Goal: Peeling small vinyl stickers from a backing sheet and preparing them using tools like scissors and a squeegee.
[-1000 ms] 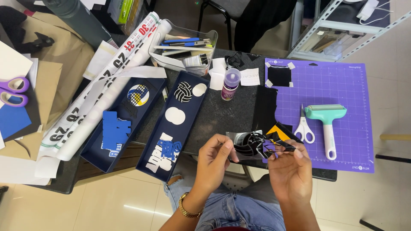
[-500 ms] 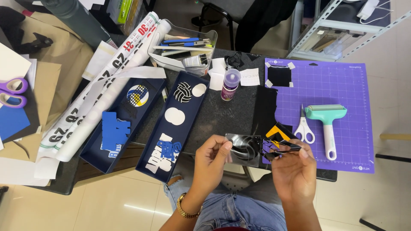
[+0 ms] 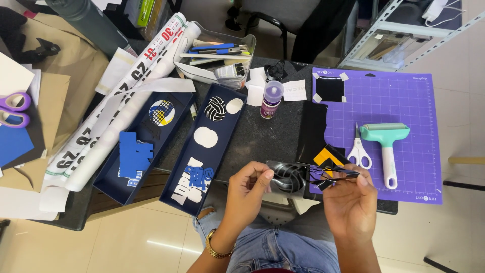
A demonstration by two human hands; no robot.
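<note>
The purple gridded cutting mat [image 3: 404, 101] fills the right of the frame, flat and matte, lying on the dark speckled tabletop [image 3: 262, 136]. At the left, long white paper rolls printed with numerals [image 3: 116, 101] run diagonally from upper centre toward lower left. Beside them sit two navy rectangular trays [image 3: 169, 189], shallow and stiff-walled, holding blue and white cut-out shapes.

In the lower centre, the left hand [image 3: 247, 194] pinches the left edge of a glossy sheet of clear film carrying a black round cut design [image 3: 288, 177], thumb over fingertips, closed tight on it. The sheet is thin and shiny, slightly curled, held just above the table's near edge between the two hands. The right hand [image 3: 351, 199] is closed on a thin, crinkled strip of black vinyl [image 3: 336, 177], gripped between thumb and forefinger, its loose end reaching toward the sheet.

On the mat lie a mint-green roller with a white handle [image 3: 386, 144] and, just left of it, small white-handled scissors [image 3: 358, 151]. A small purple-capped glue bottle [image 3: 270, 98] stands upright near the upper centre.
</note>
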